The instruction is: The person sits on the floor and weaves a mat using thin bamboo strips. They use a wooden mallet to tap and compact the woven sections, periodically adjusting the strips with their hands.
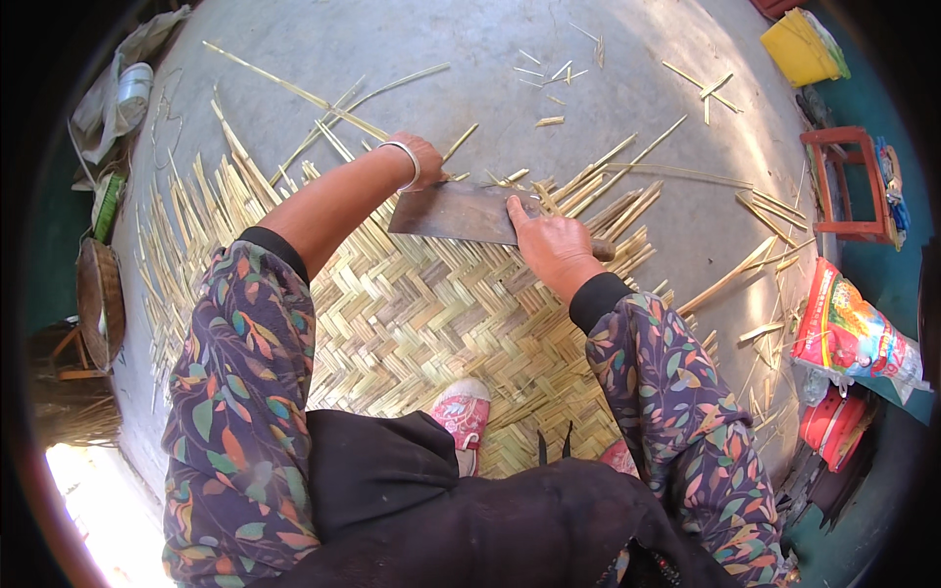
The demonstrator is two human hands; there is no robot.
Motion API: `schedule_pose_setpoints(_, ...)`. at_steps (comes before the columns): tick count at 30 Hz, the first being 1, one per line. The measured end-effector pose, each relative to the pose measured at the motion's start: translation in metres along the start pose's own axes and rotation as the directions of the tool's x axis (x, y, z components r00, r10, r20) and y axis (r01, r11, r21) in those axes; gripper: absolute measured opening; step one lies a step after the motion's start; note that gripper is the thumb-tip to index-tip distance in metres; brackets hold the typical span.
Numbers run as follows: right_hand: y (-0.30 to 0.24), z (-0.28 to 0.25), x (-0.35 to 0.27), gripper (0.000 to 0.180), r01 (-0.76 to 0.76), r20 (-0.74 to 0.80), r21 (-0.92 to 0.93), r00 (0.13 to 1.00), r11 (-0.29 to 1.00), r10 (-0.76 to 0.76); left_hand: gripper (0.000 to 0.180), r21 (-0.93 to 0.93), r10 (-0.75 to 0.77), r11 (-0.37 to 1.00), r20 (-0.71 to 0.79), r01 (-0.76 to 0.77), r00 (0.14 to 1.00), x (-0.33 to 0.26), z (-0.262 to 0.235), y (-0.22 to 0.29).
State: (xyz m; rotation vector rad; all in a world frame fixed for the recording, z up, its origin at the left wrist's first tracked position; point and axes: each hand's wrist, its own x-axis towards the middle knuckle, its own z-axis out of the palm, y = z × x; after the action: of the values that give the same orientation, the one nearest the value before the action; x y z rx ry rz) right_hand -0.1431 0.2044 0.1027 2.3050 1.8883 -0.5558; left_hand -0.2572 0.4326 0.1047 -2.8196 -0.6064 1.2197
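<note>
A mat woven from pale flat strips (392, 314) lies on the floor under me, its long loose strip ends fanning out along the far and left sides. My right hand (554, 240) grips a cleaver (456, 214) by its wooden handle, with a finger stretched along the blade. The wide, darkened blade lies across the mat's far edge and points left. Just beyond the blade's left end is my left hand (420, 162), a bracelet at its wrist. Its fingers are curled down around a strip (461, 140) at the mat's edge; the fingertips are mostly hidden.
Cut strip pieces (564, 71) are scattered on the concrete floor (470, 59), ahead and to the right. A red stool frame (848, 186), a yellow container (799, 47) and a printed bag (848, 333) stand at right. A round basket (101, 304) leans at left. My shoe (461, 412) rests on the mat.
</note>
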Motion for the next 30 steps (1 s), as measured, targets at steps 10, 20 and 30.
schedule_pose_setpoints(10, -0.005, 0.014, 0.005, 0.055, 0.0, 0.046, 0.028, 0.999, 1.0, -0.002, 0.035, -0.135, -0.141, 0.982, -0.039, 0.134, 0.989, -0.005, 0.016, 0.011)
schedule_pose_setpoints(20, -0.021, 0.015, 0.017, 0.045, -0.046, -0.017, 0.109, 0.999, 0.993, 0.048, 0.043, -0.287, -0.015, 0.953, -0.35, -0.092, 0.937, -0.031, -0.081, 0.067)
schedule_pose_setpoints(30, -0.008, -0.007, -0.101, 0.045, 0.109, -0.007, 0.138, 0.994, 0.984, -0.109, 0.057, -0.178, 0.056, 0.944, -0.742, -0.278, 0.668, 0.051, -0.107, 0.045)
